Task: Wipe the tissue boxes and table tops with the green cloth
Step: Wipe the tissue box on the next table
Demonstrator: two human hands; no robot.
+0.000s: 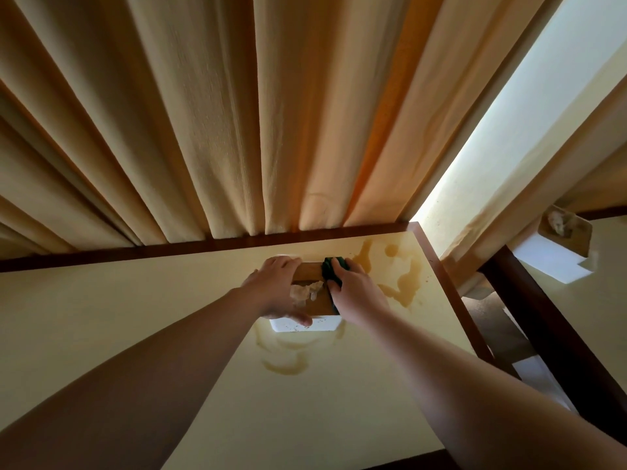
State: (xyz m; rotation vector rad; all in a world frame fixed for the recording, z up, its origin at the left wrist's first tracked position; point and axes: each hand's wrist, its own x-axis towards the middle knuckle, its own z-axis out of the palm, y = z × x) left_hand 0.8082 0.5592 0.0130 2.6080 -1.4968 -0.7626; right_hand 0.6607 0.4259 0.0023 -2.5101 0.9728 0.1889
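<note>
At the left hangs a pleated cream curtain [169, 130], falling behind the dark wooden back edge of the table [101, 334]. The left hand [274, 290] grips the tissue box [314, 301] from its nine o'clock side, fingers curled over the far edge and thumb along the near one, steadying it. The box stands near the table's back edge, toward its right corner: a wooden top over a white base, with a crumpled tissue [305, 290] poking from the slot. Its long axis appears to run from nine to three o'clock, roughly parallel to the back edge, though the hands hide both ends.

The right hand [356, 293] holds the bunched green cloth [334, 269], pressing it onto the box's three o'clock end with curled fingers. So the step in hand looks like wiping this box, and it seems only partly done.

Brownish ring stains [403, 276] mark the table at two to three o'clock of the box, and more at six o'clock, so the surface appears not yet wiped. Farther right, past a bright gap in the curtains, a second tissue box [565, 234] sits on another table [604, 300], apparently untouched. Most of the task seems left.
</note>
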